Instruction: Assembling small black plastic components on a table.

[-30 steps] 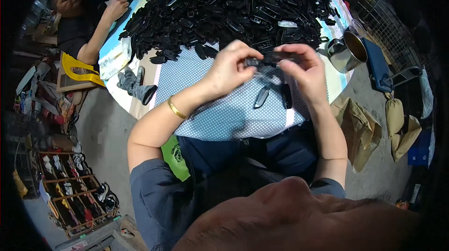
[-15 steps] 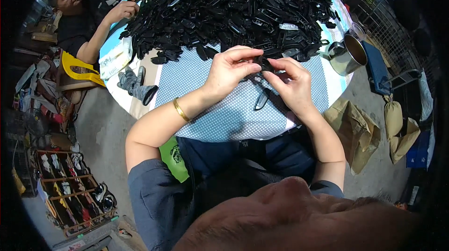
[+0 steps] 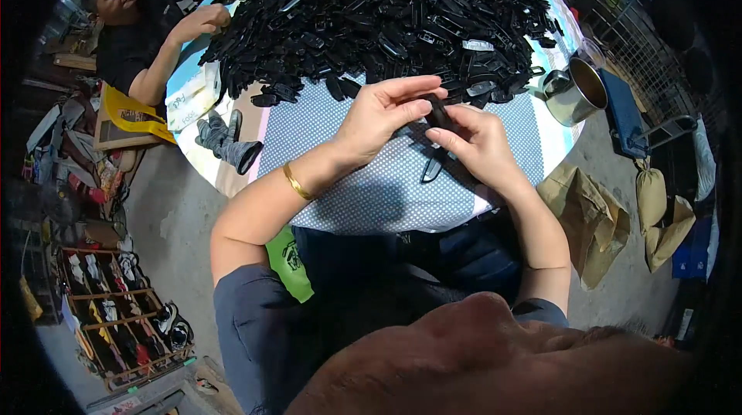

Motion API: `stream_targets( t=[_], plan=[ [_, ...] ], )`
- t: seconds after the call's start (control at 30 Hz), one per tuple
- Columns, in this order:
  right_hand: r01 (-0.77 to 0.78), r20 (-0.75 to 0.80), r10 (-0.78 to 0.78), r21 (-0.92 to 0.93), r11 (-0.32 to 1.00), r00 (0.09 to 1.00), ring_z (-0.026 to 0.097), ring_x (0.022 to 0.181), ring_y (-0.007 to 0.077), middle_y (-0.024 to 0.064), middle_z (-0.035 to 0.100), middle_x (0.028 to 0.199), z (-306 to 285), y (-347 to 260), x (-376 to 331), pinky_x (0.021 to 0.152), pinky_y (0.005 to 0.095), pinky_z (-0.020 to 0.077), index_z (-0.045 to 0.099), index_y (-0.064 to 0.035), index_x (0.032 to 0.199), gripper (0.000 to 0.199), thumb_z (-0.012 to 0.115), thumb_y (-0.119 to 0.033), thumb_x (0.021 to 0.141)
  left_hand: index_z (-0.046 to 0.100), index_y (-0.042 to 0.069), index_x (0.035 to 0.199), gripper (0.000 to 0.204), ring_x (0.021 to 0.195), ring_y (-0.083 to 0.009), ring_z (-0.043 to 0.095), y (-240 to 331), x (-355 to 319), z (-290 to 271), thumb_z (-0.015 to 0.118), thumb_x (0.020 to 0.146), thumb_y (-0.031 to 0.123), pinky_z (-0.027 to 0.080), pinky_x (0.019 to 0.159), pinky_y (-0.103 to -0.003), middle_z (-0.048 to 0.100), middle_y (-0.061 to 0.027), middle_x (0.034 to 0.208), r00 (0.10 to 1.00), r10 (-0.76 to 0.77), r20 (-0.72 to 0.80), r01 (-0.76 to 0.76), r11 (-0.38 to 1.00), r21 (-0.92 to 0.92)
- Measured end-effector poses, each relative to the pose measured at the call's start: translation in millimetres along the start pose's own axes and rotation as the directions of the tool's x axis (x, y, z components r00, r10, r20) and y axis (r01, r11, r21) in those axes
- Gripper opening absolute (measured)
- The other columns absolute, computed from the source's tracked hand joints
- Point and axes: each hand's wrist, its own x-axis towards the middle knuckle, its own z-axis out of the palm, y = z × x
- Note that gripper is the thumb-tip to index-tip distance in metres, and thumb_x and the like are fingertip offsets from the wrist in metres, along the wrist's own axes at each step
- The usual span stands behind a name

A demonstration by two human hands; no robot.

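My L hand (image 3: 380, 123) and R hand (image 3: 481, 146) have come closer, both pinching same blk plastic pc (image 3: 440, 112); I judge its handling is unfinished.

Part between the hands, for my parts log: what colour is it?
Black; the part shows best in the head view.

A heap of parts (image 3: 371, 28) covers the far side of the tabletop (image 3: 553, 144), beyond my left fingers (image 3: 410, 84) and right fingers (image 3: 473, 120), with a small part (image 3: 442, 117) between them. Nearer me, a loose part (image 3: 431, 171) lies on the cloth (image 3: 332, 191). Leftward on the tabletop, a glove (image 3: 226, 144) sits before a packet (image 3: 193, 98); a co-worker (image 3: 127, 36) is behind that. A mug (image 3: 566, 102) stands at my right edge, a paper sack (image 3: 591, 222) on the floor beside.
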Motion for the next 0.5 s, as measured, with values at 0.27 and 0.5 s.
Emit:
stream_targets(
  t=[0.27, 0.5],
  plan=[
    [0.241, -0.104, -0.277, -0.27, 0.932, 0.955, 0.061, 0.067, 0.0296, 0.016, 0.063, 0.076, 7, 1, -2, 0.06, 0.0351, 0.0472, 0.063, 0.0031, 0.085, 0.024, 0.07, -0.016, 0.071, 0.059, -0.003, 0.109, 0.025, 0.098, -0.0171, 0.057, 3, -3, -5, 0.053, 0.086, 0.004, 0.046, 0.086, -0.028, 0.06, -0.011, 0.107, 0.99, 0.026, 0.14, -0.053, 0.98, 0.192],
    [0.228, -0.016, -0.244, -0.3, 0.926, 0.97, 0.058, 0.062, 0.0271, 0.0152, 0.062, 0.074, 3, 6, 1, 0.056, 0.0335, 0.0446, 0.062, 0.0036, 0.084, 0.022, 0.069, -0.014, 0.073, 0.061, -0.002, 0.106, 0.023, 0.087, -0.0133, 0.058, 6, 1, -3, 0.055, 0.085, 0.007, 0.047, 0.078, -0.025, 0.062, -0.0081, 0.097, 0.997, -0.039, 0.065, 0.021, 0.964, 0.266]
  ],
)
